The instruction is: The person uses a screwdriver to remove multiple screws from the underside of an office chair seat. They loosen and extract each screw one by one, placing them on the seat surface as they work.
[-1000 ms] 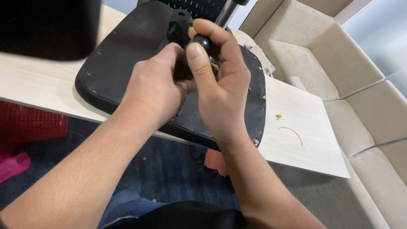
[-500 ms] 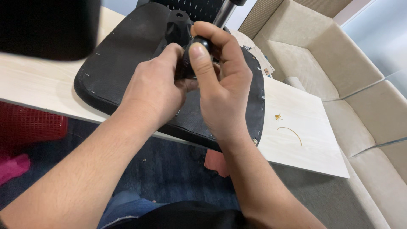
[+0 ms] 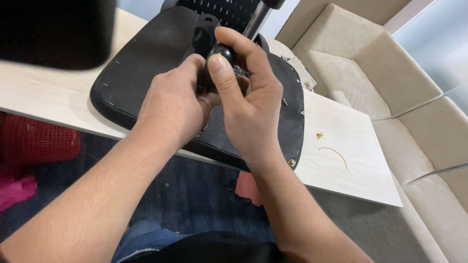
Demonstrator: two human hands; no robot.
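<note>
Head view, looking down on an upturned black chair seat (image 3: 146, 63) lying on a pale wooden desk (image 3: 341, 160). Right hand (image 3: 248, 107) above the middle of the seat, fingers (image 3: 217, 73) curled shut around a round black knob (image 3: 223, 50), thumb pressed up its near side. Left hand (image 3: 173, 104) just beside the right one, touching it, fingers closed on the black mechanism (image 3: 202, 34) beneath the knob; exact hold hidden behind the knuckles. Chrome post (image 3: 253, 19) rising from the far side of the seat. Brass screw (image 3: 292, 162) at the seat's near right edge. Orange rubber band (image 3: 334, 155) on the desk right of the seat. Beige sofa (image 3: 380, 73) beyond the desk. Red basket (image 3: 39, 141) below the desk, left of the seat.
</note>
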